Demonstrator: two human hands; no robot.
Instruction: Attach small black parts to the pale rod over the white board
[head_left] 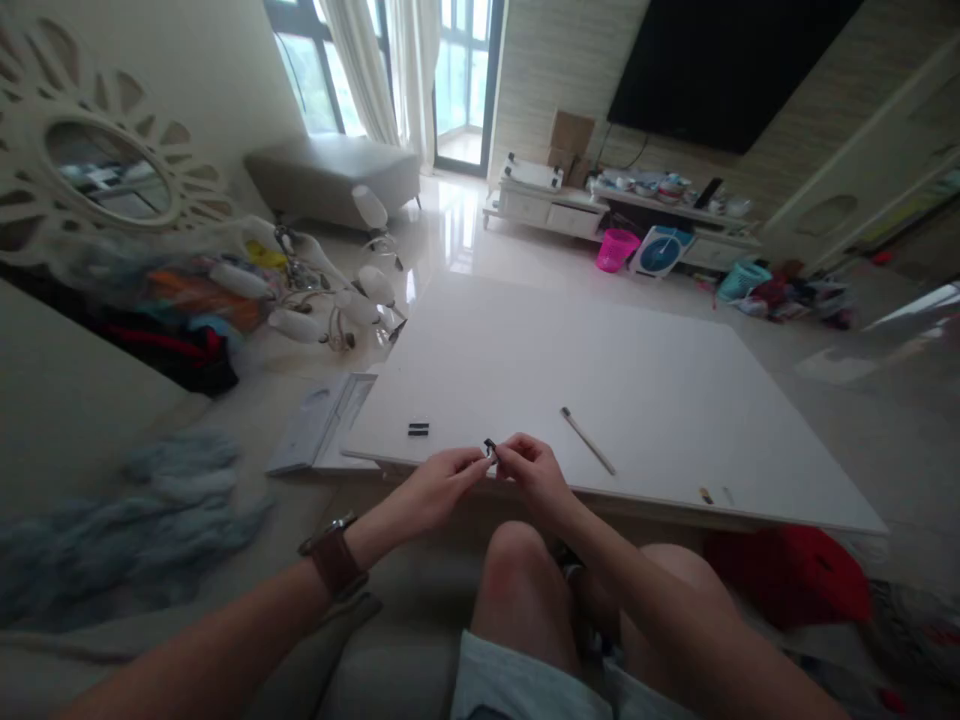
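Note:
Over the near edge of the white table (585, 370), my left hand (442, 485) and my right hand (536, 475) meet at the fingertips. Both pinch a small black piece (490, 445) with a pale bit by it; its kind is too small to make out. Left of my hands lie small black strips (418, 430) side by side. To the right rests a thin pale stick with a dark end (589, 441). Farther right are a small orange-and-black piece (706, 495) and a tiny pale piece (727, 494).
An open flat white box (315, 420) lies on the floor left of the table. Beyond it stands a chandelier with white shades (337, 300). A red item (795, 575) sits by the near right corner. A pink basket (617, 250) stands near the TV cabinet (525, 205).

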